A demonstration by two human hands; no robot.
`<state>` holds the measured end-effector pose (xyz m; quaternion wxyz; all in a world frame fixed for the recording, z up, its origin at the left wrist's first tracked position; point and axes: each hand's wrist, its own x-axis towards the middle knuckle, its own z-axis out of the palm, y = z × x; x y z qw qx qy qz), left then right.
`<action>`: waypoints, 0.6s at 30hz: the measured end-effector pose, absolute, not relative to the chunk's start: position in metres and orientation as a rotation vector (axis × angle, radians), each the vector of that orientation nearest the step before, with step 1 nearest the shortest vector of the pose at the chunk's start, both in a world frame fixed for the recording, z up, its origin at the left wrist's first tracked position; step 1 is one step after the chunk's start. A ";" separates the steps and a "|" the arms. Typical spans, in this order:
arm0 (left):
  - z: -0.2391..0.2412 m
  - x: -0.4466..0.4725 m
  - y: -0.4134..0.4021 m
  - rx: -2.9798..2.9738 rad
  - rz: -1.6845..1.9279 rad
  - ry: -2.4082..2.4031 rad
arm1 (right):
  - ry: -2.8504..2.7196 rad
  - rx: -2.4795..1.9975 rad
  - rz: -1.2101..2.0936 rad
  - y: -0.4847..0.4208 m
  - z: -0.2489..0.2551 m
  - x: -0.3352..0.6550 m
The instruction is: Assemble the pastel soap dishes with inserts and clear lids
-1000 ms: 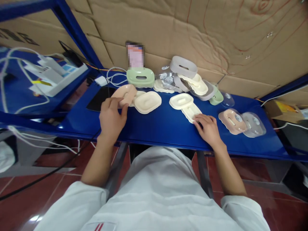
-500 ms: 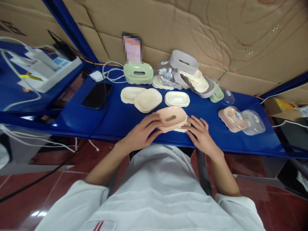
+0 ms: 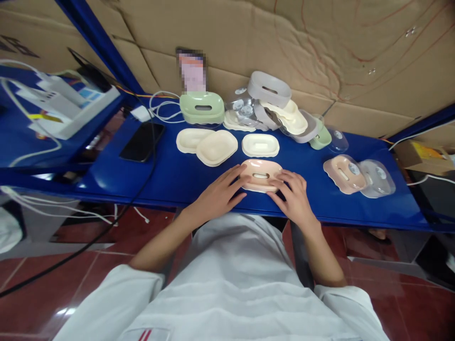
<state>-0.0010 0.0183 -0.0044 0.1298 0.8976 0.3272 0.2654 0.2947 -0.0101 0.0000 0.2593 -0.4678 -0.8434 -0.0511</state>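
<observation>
We have both hands down on the pink soap dish (image 3: pixel 261 174), which sits flat near the front edge of the blue surface (image 3: pixel 177 177), slot facing up. A cream piece shows just under its front rim, so the pink dish seems to rest on top of it. Our left hand (image 3: pixel 218 194) comes in from the left, fingers (image 3: pixel 236 174) spread and laid against the dish's left end. Our right hand (image 3: pixel 293 199) mirrors it, fingers (image 3: pixel 284 182) apart and pressed on the right end and front rim. Neither hand is closed around the dish; they bracket it from both sides.

Just behind the dish lies a cream tray (image 3: pixel 260 145), close but apart from it. To the left of that, two more cream trays (image 3: pixel 208 144) overlap each other. Further back a green dish (image 3: pixel 202 107) stands by the cardboard wall, and right of it a jumbled pile of grey and cream dishes (image 3: pixel 280 111). Well off to the right, another pink dish (image 3: pixel 343 174) touches a clear cover (image 3: pixel 377 177). A black phone (image 3: pixel 142 141) lies flat at the left, with a dark cable (image 3: pixel 151 156) crossing its right side.
</observation>
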 end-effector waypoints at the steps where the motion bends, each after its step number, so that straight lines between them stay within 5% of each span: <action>1: -0.005 -0.001 0.018 2.618 0.746 0.952 | -2.295 -1.251 -0.141 -0.010 -0.002 0.295; 10: -0.002 -0.004 0.017 2.599 0.692 0.976 | -2.290 -1.279 -0.078 0.001 0.011 0.317; 18: 0.004 -0.004 0.016 2.616 0.662 0.992 | -1.915 -2.318 -0.346 0.122 0.078 0.447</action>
